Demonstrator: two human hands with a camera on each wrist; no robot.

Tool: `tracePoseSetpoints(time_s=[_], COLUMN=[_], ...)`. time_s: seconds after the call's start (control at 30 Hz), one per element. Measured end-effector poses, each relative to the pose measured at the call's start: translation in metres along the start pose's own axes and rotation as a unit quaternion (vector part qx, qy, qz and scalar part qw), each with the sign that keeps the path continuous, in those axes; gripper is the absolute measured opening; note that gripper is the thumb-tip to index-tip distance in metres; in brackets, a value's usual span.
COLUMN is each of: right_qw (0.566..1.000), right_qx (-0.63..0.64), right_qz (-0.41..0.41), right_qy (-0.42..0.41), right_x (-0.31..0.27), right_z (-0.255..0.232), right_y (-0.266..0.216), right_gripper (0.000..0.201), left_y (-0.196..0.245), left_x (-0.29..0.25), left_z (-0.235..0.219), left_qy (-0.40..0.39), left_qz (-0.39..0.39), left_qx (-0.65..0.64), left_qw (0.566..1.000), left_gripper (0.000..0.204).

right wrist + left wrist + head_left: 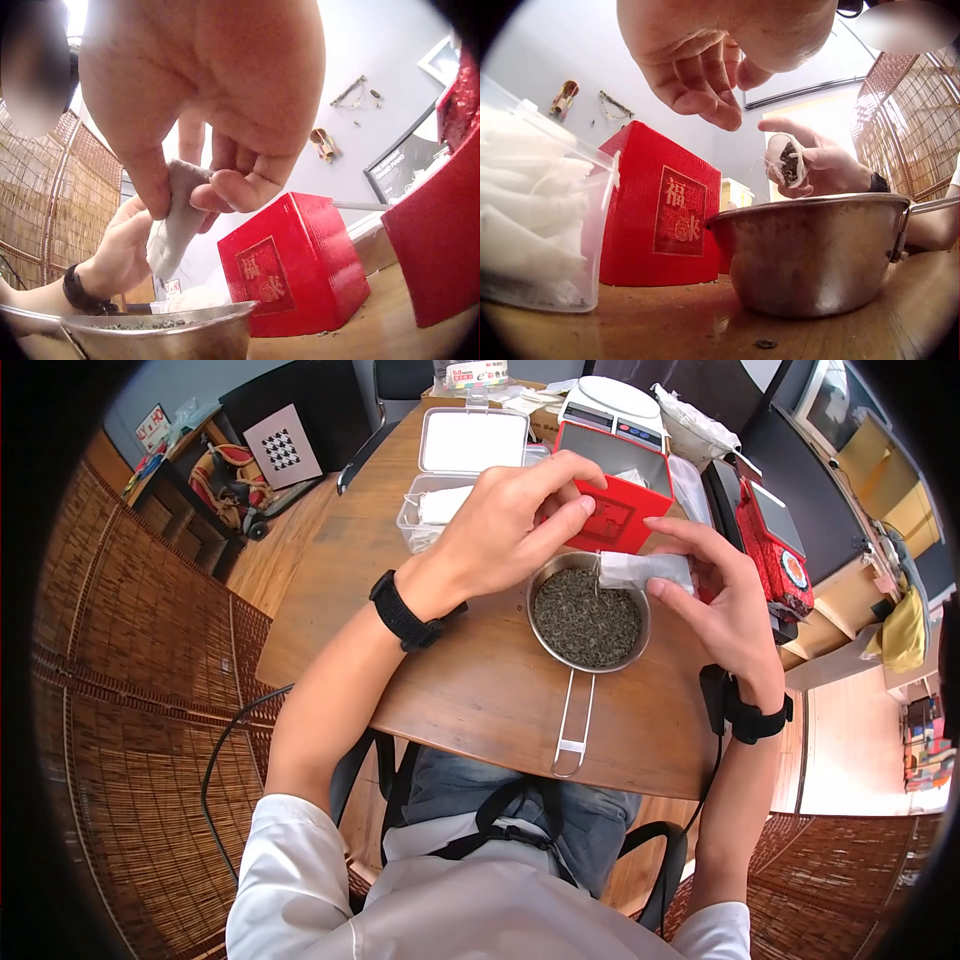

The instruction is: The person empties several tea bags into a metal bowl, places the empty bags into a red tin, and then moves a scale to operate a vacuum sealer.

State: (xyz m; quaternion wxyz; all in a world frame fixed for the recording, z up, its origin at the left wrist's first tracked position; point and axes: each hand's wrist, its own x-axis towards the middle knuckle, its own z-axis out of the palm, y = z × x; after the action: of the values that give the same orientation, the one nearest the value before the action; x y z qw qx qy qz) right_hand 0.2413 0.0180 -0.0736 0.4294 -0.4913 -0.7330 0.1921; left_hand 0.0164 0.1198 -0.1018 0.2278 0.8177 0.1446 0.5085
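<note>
Pouch (628, 571) x1 in R hand (738, 610) nr 1 pan (810, 259).

A table (470, 690) holds pan (810, 259), red box (634, 202), plastic tub (592, 244).

Some furnished indoor room, home or small office, which one being unclear: a wooden table (480, 705) mid-view, woven screens (150, 705) at nine and four o'clock, wood floor (290, 525) at ten, a black chair (402, 380) near twelve, a kitchen-type scale (612, 405) at one; wall ornaments (322, 144) at two in the right wrist view.
</note>
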Motion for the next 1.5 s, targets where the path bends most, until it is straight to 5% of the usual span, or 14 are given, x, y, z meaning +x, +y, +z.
tracePoseSetpoints(time_s=[0.1,0.3,0.43,0.53,0.6,1.03,1.5], right_qw=[0.995,0.999,0.995,0.998,0.992,0.990,0.996], right_qx=[-0.075,-0.029,-0.072,-0.042,-0.118,-0.121,-0.063], right_qz=[-0.043,-0.027,-0.053,-0.032,0.000,-0.055,0.001], right_qy=[-0.055,0.004,-0.035,0.034,-0.037,-0.036,-0.068], right_x=[0.000,0.000,0.002,0.000,-0.001,0.001,-0.004], right_z=[-0.008,-0.006,-0.013,-0.013,-0.020,-0.015,-0.030], right_y=[0.009,0.011,0.015,0.009,0.012,0.013,0.012], right_gripper=[0.038,0.035,0.031,0.026,0.022,0.025,0.027], left_y=[0.001,0.000,0.002,0.003,0.003,-0.002,-0.003], left_x=[0.000,0.000,0.000,0.000,0.000,-0.001,-0.001], left_z=[0.000,0.000,0.000,0.000,0.000,-0.001,0.000], left_qy=[-0.006,-0.010,-0.017,-0.018,-0.021,-0.063,-0.067], left_qz=[0.003,0.003,-0.007,-0.008,-0.018,0.014,0.020], left_qx=[0.010,0.003,0.011,0.013,0.021,0.048,0.052], left_qw=[1.000,1.000,1.000,1.000,0.999,0.997,0.996], left_gripper=[0.017,0.016,0.016,0.016,0.016,0.013,0.013])
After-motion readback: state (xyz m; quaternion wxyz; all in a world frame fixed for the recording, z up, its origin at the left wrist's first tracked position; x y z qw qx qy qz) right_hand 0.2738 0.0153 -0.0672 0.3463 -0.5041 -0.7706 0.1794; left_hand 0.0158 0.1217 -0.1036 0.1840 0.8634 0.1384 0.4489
